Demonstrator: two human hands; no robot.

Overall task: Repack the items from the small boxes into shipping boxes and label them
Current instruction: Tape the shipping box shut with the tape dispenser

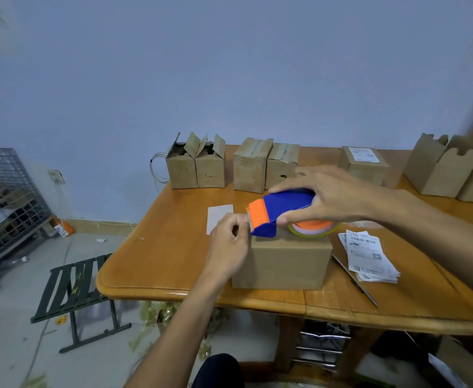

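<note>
Cardboard shipping box (282, 261), matte and blocky; our right hand (338, 194) clasps the blue-orange plastic tape dispenser (280, 211) atop it (left hand (229, 245) pinches its toothed mouth).

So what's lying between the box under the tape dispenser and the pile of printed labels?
A thin, knife-like tool lies on the table between box and labels, seen in the head view.

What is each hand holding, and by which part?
The right hand grips the tape dispenser by its blue body; the left hand pinches at its orange cutter end.
</note>
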